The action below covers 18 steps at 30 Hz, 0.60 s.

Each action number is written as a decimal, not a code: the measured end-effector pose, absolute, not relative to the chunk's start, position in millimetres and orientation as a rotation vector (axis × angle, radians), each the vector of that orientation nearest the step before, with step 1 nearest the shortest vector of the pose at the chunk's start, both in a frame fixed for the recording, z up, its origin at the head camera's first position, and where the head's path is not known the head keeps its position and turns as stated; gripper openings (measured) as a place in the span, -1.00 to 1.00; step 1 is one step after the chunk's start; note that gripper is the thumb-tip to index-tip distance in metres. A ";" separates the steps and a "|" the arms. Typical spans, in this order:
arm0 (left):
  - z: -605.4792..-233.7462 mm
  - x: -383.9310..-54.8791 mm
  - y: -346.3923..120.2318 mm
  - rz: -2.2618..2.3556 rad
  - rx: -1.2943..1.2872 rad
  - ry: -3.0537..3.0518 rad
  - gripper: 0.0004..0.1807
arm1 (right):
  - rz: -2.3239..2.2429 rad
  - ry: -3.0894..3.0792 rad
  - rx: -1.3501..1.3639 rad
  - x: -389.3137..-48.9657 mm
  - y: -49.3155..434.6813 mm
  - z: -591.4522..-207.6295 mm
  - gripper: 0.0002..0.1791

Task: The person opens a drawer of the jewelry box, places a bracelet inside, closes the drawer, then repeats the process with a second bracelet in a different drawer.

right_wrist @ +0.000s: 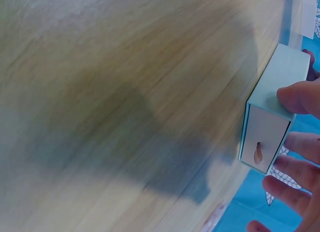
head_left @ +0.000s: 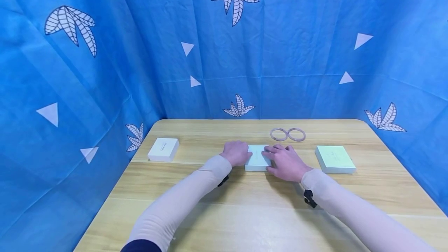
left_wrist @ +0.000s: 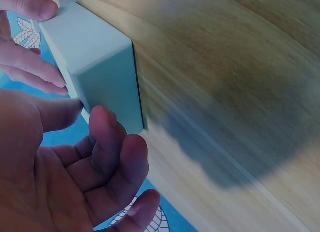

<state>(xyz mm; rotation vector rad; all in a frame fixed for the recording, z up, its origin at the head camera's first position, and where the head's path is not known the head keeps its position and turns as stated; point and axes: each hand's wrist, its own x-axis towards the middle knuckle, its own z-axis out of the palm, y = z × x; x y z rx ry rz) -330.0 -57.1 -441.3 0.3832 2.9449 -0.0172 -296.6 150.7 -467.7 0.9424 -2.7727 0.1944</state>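
A light-blue box (head_left: 256, 160) with a drawer lies mid-table between both hands. My left hand (head_left: 236, 153) is at its left end. In the left wrist view, the left thumb (left_wrist: 62, 113) touches the top edge while the other fingers curl by the end face. My right hand (head_left: 285, 162) holds the box near its right end, thumb on the near side and fingers over the top. In the right wrist view, the drawer front (right_wrist: 260, 137) faces out at the right end, flush with the sleeve, with a small pull tab (right_wrist: 258, 153).
A white box (head_left: 163, 149) stands at the table's left, a pale-green-topped box (head_left: 335, 159) at the right. Two pinkish rings (head_left: 279, 134) lie side by side behind the right hand. A blue patterned curtain (head_left: 297, 49) hangs round the back and sides of the wooden table (head_left: 238, 221).
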 end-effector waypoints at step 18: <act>-443.3 -329.2 -59.7 -0.021 0.375 2.946 -0.48 | 0.203 -2.737 0.933 -296.3 148.4 -471.3 -0.39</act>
